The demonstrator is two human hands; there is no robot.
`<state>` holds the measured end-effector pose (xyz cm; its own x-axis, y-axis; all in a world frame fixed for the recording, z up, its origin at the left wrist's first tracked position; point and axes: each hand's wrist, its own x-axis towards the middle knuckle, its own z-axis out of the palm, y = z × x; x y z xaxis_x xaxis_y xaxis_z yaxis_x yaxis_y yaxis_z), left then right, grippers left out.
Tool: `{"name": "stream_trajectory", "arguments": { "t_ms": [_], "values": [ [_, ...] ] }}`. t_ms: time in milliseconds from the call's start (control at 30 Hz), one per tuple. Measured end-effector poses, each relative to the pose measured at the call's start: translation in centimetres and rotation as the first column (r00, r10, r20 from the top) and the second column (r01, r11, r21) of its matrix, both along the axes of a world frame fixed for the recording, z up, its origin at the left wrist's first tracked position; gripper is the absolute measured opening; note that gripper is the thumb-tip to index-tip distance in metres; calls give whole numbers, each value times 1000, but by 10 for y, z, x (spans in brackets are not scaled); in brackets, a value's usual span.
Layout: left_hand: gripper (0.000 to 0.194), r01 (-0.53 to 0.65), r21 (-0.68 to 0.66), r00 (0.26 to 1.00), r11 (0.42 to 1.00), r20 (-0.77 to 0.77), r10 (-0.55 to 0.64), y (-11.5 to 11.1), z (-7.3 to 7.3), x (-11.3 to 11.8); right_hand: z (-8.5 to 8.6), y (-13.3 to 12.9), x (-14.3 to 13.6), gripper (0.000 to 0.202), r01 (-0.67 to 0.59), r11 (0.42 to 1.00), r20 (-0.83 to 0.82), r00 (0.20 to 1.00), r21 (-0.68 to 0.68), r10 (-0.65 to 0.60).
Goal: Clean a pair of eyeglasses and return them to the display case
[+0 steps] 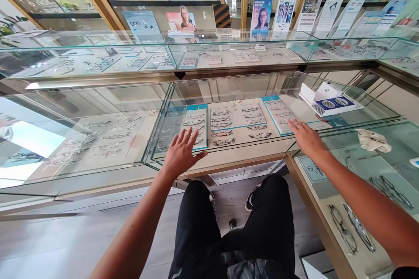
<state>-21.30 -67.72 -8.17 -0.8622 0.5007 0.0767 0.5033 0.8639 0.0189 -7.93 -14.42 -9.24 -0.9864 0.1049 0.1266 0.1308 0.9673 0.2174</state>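
Observation:
My left hand (182, 153) is palm down with its fingers spread, over the front part of the glass display case (242, 150). My right hand (306, 137) hovers or rests at the case's right end, fingers stretched out; I cannot tell whether either hand touches the glass. Neither one holds anything. Under the glass, between the hands, rows of eyeglasses (221, 119) lie on a white and blue display sheet (233, 109). A blue-edged sheet (278, 115) with more frames lies beside my right fingertips.
A white open box with a blue insert (335, 102) stands on the right. A crumpled cloth (373, 140) lies on the right-hand counter, with eyeglasses (342, 229) below its glass. Further cases with frames (209, 59) and advertising cards (262, 14) run along the back.

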Motion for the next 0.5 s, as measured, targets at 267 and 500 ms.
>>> {"name": "stream_trajectory", "arguments": {
  "t_ms": [267, 500],
  "values": [
    [102, 1, 25, 1000, 1000, -25, 0, 2, 2, 6, 2, 3, 4, 79, -13, 1000, -33, 999, -23, 12],
    [106, -41, 241, 991, 970, 137, 8, 3, 31, 23, 34, 4, 10, 72, 3, 992, 46, 999, -125, 3]
  ]
}}
